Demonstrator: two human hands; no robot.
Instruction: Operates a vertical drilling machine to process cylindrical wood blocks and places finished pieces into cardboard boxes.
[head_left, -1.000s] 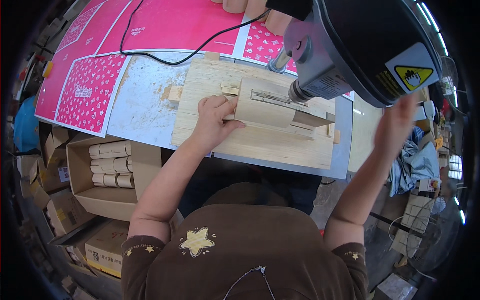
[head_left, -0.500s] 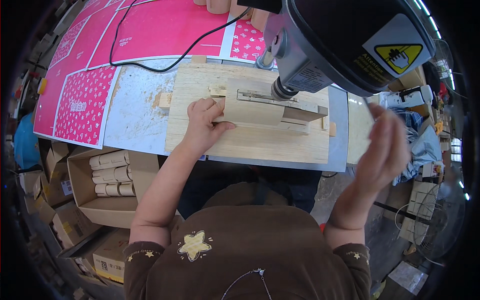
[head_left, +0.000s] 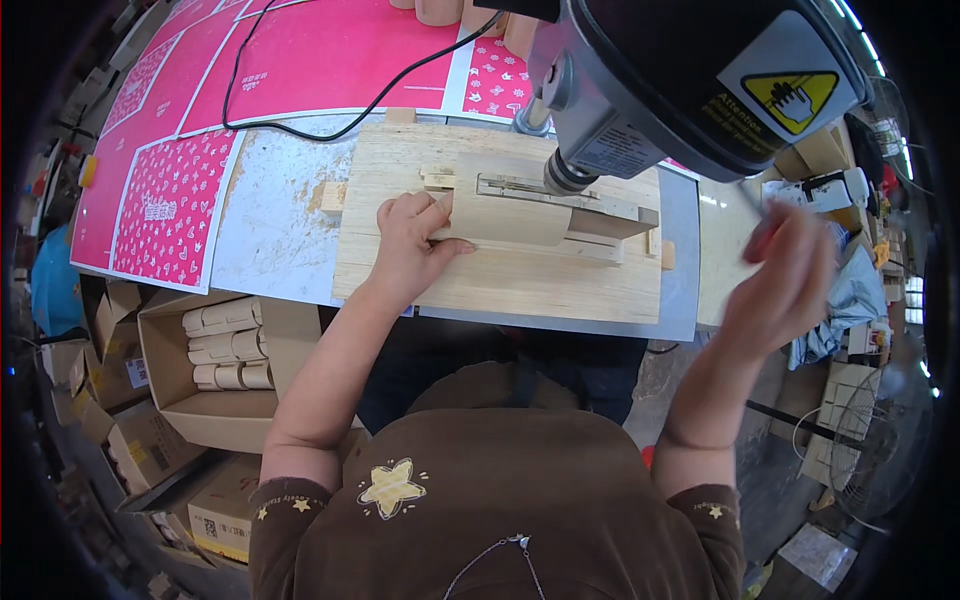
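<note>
My left hand (head_left: 410, 245) grips the left end of a pale, curved wooden piece (head_left: 508, 222), with the thumb along its near side. That piece lies over a long, narrow jig bar (head_left: 640, 220) on a flat wooden board (head_left: 500, 290). Right above it hangs the chuck (head_left: 570, 174) of a drill press (head_left: 650, 80); the drill bit itself is not clearly visible. On the right, my raised right hand (head_left: 785, 275) is closed around a thin lever (head_left: 752, 196) beside the machine head. Motion blurs its fingers, and a red spot shows by the fingertips.
A cardboard box (head_left: 205, 410) with several wooden pieces stands open at the lower left. Pink printed sheets (head_left: 330, 75) cover the table's far left, crossed by a black cable (head_left: 340, 132). Several rounded wooden pieces (head_left: 437, 12) stand at the back. A fan (head_left: 870, 440) is at the right.
My right hand has shifted slightly up and to the right with the lever. My left hand stays on the wooden piece, and the whole view has moved slightly.
</note>
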